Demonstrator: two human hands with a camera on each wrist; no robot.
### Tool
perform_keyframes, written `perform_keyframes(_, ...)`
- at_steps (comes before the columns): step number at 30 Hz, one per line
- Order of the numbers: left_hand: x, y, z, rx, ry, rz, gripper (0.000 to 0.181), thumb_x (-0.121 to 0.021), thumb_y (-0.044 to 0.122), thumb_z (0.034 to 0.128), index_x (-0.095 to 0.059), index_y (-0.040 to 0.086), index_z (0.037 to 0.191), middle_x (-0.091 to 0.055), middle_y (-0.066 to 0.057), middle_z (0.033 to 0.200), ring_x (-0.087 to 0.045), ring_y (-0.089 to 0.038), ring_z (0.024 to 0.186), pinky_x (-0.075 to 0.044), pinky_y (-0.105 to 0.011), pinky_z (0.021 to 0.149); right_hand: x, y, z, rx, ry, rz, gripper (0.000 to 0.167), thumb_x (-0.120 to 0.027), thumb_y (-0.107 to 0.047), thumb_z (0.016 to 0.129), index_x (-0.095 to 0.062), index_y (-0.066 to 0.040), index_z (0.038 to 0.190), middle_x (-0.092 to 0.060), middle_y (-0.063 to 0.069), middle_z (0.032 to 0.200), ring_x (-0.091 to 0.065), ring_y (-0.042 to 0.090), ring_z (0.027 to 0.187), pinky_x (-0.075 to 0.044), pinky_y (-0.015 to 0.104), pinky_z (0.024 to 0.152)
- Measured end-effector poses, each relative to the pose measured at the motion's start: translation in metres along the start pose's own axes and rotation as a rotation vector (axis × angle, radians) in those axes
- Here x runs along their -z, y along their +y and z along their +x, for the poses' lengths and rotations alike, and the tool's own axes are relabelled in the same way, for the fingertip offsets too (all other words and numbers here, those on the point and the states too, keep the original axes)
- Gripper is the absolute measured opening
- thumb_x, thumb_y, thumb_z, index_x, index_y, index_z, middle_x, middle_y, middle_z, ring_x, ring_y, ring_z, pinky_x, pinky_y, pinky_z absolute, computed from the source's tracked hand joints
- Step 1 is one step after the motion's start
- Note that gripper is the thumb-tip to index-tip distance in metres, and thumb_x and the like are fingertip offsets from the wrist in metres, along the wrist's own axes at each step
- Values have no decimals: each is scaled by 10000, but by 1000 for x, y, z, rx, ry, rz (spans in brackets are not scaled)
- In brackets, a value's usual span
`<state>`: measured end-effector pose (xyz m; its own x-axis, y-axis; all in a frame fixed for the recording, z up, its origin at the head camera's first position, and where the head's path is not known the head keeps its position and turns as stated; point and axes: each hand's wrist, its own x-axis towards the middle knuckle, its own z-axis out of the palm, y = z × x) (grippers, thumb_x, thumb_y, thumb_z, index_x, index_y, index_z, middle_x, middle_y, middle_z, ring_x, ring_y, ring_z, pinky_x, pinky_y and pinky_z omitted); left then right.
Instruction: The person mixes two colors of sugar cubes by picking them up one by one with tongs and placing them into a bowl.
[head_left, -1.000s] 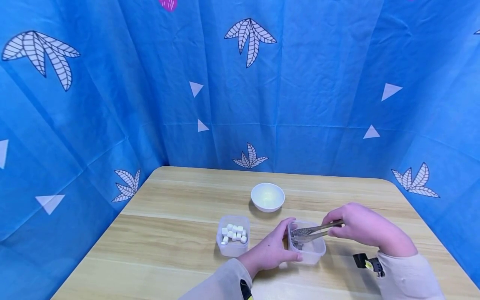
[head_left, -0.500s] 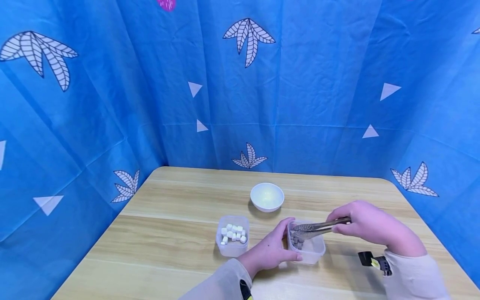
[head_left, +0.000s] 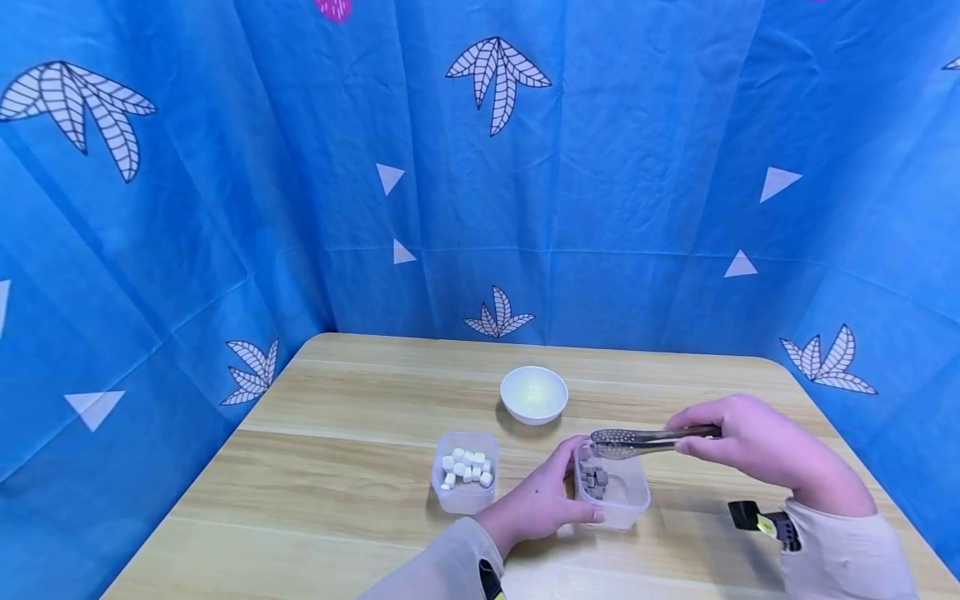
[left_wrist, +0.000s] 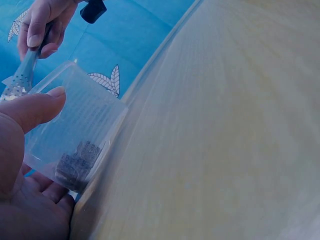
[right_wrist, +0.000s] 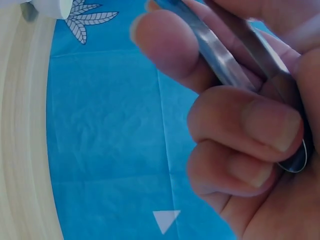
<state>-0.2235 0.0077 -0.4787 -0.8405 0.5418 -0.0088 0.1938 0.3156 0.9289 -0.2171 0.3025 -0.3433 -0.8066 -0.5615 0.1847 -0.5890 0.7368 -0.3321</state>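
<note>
A clear square container (head_left: 626,514) stands on the table with dark grey cubes (head_left: 595,481) gathered at its left side. My left hand (head_left: 542,500) grips it from the left, thumb at the near side and fingers at the far side. In the left wrist view the cubes (left_wrist: 77,164) show through the container wall (left_wrist: 90,112). My right hand (head_left: 765,442) holds metal tongs (head_left: 637,442) level over the container's far rim, their perforated heads close together; whether anything sits between the heads I cannot tell. The right wrist view shows fingers curled round the tongs' metal arms (right_wrist: 220,55).
A second clear container (head_left: 465,502) with several white cubes (head_left: 468,467) stands left of my left hand. Behind, between the two containers, is a white bowl (head_left: 534,395). A blue patterned curtain (head_left: 600,250) hangs around the wooden table (head_left: 337,467).
My right hand has moved right and slightly away, lifting the tongs from among the grey cubes to above the rim. The tong heads have come closer together. My left hand keeps its grip.
</note>
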Motion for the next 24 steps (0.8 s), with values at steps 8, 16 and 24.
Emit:
perform_keyframes(8, -3, -2, 0, -17, 11, 9, 982, -876, 297, 777, -282, 322, 1558, -451, 112, 1501, -408, -101, 1379, -234, -436, 1195, -3, -5, 2, 7, 120, -40, 188, -741, -287, 930, -768, -234, 1109, -714, -177, 991, -619, -24, 843, -556, 313, 737)
perform_keyframes(16, -3, -1, 1, -1, 11, -1, 993, -884, 294, 763, -294, 282, 1562, -455, 118, 1501, -406, -104, 1382, -229, -441, 1197, -14, -7, 11, 21, 280, -111, 210, -761, -243, 909, -774, -207, 1116, -750, -95, 1014, -690, 72, 904, -580, 385, 757)
perform_keyframes(24, -3, -2, 0, -5, 11, 8, 985, -879, 309, 772, -292, 280, 1562, -457, 135, 1489, -414, -93, 1368, -237, -449, 1192, -34, -4, 25, -20, 360, -109, 221, -762, -232, 907, -776, -156, 1113, -760, -16, 1014, -609, 16, 726, -552, 363, 674)
